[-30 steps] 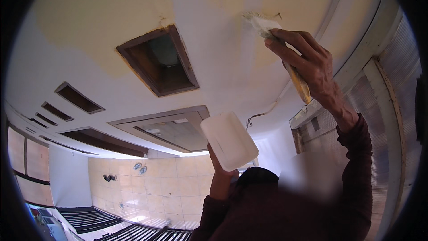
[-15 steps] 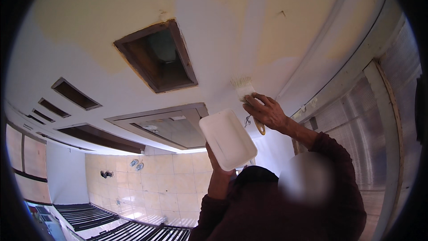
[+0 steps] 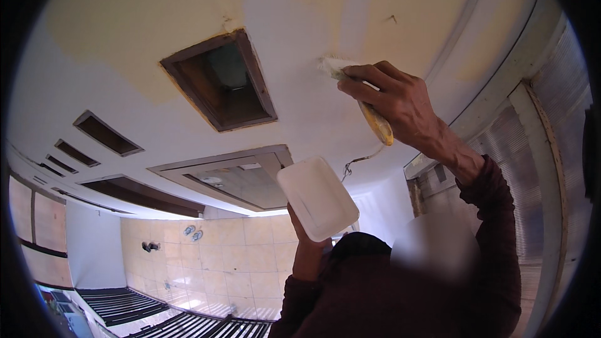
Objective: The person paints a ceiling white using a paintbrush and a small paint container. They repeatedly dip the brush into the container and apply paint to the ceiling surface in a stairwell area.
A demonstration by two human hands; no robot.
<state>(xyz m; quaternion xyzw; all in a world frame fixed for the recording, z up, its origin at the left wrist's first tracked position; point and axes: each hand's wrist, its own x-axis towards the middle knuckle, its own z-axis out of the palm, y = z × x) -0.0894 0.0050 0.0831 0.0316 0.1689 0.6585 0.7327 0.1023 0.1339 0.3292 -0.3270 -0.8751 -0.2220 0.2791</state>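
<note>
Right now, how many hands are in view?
2. The right hand presses a brush to the ceiling, upper right; the left hand holds a white tray near centre. No others show.

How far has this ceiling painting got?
Partly done. A broad white band already covers the ceiling, with yellowish patches left beside it and past the dark hatch opening. In hand: the right hand presses a yellow-handled brush to the ceiling, while the left hand holds up a white tray. The yellowish areas look unpainted.
</note>
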